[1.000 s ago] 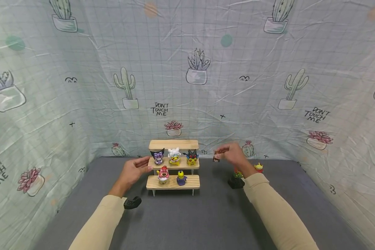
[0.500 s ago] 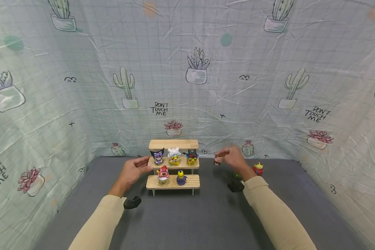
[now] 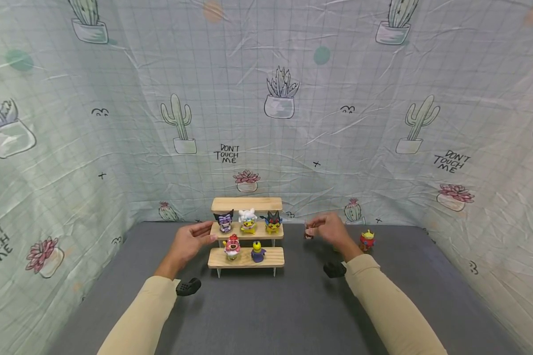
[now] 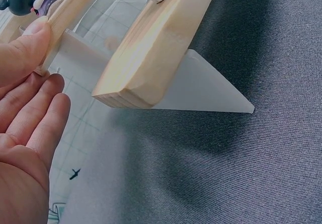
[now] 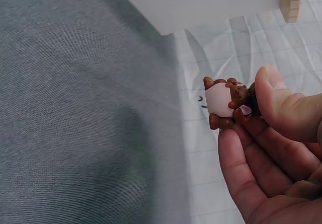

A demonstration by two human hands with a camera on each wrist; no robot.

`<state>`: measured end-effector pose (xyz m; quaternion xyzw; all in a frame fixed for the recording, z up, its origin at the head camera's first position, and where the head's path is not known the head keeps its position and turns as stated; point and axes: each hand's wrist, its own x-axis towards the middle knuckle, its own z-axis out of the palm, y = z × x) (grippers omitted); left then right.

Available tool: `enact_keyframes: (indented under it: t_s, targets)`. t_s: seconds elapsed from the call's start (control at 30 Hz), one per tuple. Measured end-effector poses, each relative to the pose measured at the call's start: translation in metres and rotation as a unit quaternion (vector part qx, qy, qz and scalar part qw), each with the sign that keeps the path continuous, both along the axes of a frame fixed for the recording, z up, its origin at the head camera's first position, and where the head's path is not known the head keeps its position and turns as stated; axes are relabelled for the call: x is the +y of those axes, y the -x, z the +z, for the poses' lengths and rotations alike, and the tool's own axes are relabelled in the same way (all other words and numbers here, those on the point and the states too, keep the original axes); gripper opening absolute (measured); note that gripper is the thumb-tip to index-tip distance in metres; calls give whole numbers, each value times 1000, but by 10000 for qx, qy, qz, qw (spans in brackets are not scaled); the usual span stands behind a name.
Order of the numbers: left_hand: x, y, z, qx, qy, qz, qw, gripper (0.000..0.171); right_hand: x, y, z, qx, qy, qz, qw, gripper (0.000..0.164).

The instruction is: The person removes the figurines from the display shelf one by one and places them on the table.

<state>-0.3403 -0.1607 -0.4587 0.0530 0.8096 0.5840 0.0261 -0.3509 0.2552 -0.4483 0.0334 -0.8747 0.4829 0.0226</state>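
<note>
A tiered wooden display stand (image 3: 247, 204) with white supports stands on the table. My left hand (image 3: 188, 244) pinches the left end of its middle shelf, the thumb (image 4: 25, 55) on top and the fingers below. My right hand (image 3: 330, 229) is in the air right of the stand. Between its thumb and fingers it pinches a small brown figurine with a white body (image 5: 220, 100), by its dark head end, lying sideways in the right wrist view. On the middle shelf stand a purple-and-black figurine (image 3: 225, 223), a white-hatted yellow one (image 3: 248, 224) and a black-eared one (image 3: 273, 223).
A pink bear figurine (image 3: 232, 249) and a purple-caped figurine (image 3: 258, 253) stand on the bottom shelf. A green-headed figurine in red (image 3: 367, 240) stands on the grey table (image 3: 248, 315) beyond the right forearm. A patterned cloth (image 3: 315, 123) hangs behind.
My right hand has come down a little with the brown figurine, and the figurine in red shows more fully beside the forearm. The left hand keeps its place on the stand.
</note>
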Motion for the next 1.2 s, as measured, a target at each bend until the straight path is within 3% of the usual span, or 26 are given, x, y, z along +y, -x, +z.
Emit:
enact_keyframes:
  t_s: [0.23, 0.8, 1.2]
  targets:
    - [0, 1, -1, -34, 34, 50, 10000, 61, 1, -1, -11, 13, -312, -169, 9994, 14]
    - [-2, 4, -2, -75, 83, 86, 9999, 62, -7, -2, -28, -151, -36, -181, 9997, 14]
    - [-1, 4, -2, -70, 71, 92, 9999, 61, -10, -2, -36, -175, -238, -337, 9990, 14]
